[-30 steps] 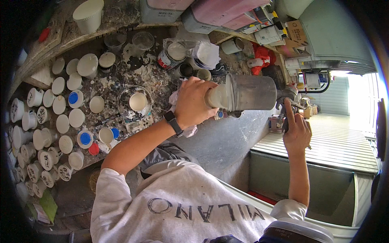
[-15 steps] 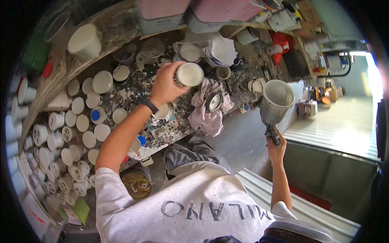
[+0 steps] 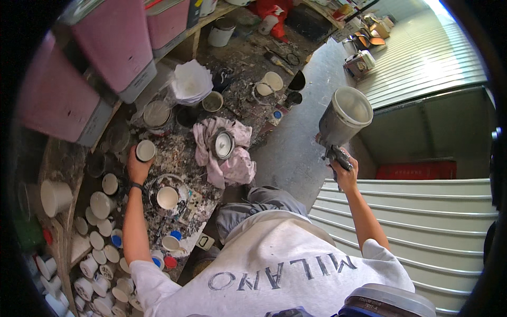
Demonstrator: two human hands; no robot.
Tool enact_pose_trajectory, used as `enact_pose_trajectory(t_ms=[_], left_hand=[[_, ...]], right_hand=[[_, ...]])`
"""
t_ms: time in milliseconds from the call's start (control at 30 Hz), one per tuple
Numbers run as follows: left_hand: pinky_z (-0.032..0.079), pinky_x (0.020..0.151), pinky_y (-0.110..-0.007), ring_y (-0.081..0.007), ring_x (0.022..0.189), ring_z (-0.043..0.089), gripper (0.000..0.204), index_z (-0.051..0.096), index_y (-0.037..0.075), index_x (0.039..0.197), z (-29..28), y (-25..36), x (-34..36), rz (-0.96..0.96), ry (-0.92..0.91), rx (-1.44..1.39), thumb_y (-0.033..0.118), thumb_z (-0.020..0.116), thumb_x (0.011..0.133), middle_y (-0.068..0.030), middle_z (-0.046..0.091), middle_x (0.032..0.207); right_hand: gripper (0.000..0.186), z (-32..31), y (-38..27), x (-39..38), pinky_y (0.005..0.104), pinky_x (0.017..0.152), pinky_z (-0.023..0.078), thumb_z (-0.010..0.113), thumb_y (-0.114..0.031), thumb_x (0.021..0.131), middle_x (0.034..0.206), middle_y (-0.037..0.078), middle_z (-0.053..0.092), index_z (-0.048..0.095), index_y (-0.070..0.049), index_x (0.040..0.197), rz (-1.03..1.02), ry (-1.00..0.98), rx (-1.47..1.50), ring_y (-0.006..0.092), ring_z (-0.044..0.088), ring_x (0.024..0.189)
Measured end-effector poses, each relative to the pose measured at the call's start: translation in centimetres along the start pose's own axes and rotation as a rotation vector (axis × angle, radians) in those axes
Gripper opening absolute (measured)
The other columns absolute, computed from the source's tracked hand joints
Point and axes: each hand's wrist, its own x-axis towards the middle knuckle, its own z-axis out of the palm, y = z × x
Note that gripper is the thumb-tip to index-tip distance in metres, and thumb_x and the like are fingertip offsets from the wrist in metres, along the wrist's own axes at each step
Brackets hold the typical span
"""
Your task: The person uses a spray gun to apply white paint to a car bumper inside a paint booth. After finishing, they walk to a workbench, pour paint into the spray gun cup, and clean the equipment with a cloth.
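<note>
left hand (image 3: 139, 170) curls round a white cup (image 3: 146, 151) toward the far edge of the worktop (image 3: 243, 66), some fingers hidden; whether the cup touches down is unclear. right hand (image 3: 347, 173) grips a spray gun (image 3: 338, 156) beyond the near edge, trigger obscured.

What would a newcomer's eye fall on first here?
Probably the spray gun with its big translucent cup, held in the right hand at the right of the view. Next come the large pink-and-grey containers at upper left and the crowd of white tubs at lower left. On the messy bench lies a crumpled pink cloth, while the left hand grips a small pale pot.
</note>
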Motion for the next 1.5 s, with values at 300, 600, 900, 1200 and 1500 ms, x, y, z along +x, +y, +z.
enact_pose_trajectory(t_ms=[300, 600, 900, 1200, 1500], left_hand=[[0.050, 0.102, -0.046, -0.0320, 0.126, 0.059, 0.050, 0.055, 0.005, 0.142, -8.5, 7.1, -7.4, -0.197, 0.022, -0.044, 0.000, 0.065, 0.094, -0.0163, 0.060, 0.140], [0.050, 0.092, -0.040, -0.0346, 0.103, 0.063, 0.036, 0.063, 0.001, 0.119, 8.8, 35.1, -13.4, 0.264, 0.139, -0.106, 0.005, 0.074, 0.085, -0.0169, 0.067, 0.118], [0.030, 0.118, -0.054, -0.0475, 0.145, 0.031, 0.111, 0.020, -0.001, 0.156, 30.8, 51.6, 2.7, 0.091, 0.126, -0.032, 0.018, 0.091, 0.072, -0.0285, 0.030, 0.156], [0.042, 0.111, -0.054, -0.0435, 0.135, 0.045, 0.107, 0.026, 0.006, 0.155, 34.8, 50.8, 11.3, -0.172, 0.224, 0.043, 0.016, 0.088, 0.069, -0.0232, 0.039, 0.151], [0.046, 0.104, -0.047, -0.0445, 0.125, 0.053, 0.100, 0.035, -0.002, 0.148, 29.4, 52.8, -9.9, -0.363, 0.265, -0.085, 0.018, 0.090, 0.066, -0.0251, 0.053, 0.136]], right_hand=[[0.029, -1.7, 6.9, 7.3, 0.0257, 0.057, 0.053, 0.067, -0.002, 0.087, 0.084, 0.005, 0.070, 0.070, 0.001, 0.116, 0.326, 0.079, 0.272, 0.0111, 0.063, 0.067], [0.040, 0.1, 22.0, 21.4, 0.0248, 0.062, 0.046, 0.062, -0.004, 0.085, 0.077, -0.002, 0.063, 0.069, -0.002, 0.124, 0.385, -0.026, 0.338, 0.0077, 0.056, 0.069], [0.046, 0.1, 34.1, 28.8, 0.0296, 0.071, 0.050, 0.067, -0.005, 0.081, 0.080, 0.008, 0.068, 0.066, 0.003, 0.127, 0.387, -0.258, 0.257, 0.0122, 0.060, 0.072], [0.039, -1.9, 33.9, 28.8, 0.0347, 0.079, 0.052, 0.074, -0.005, 0.080, 0.098, 0.015, 0.069, 0.067, 0.004, 0.117, -0.135, -0.101, 0.131, 0.0291, 0.067, 0.085], [0.031, 3.4, 16.3, 26.6, 0.0372, 0.077, 0.051, 0.074, -0.005, 0.082, 0.093, 0.016, 0.063, 0.059, 0.004, 0.108, -0.218, -0.483, 0.460, 0.0287, 0.062, 0.082]])
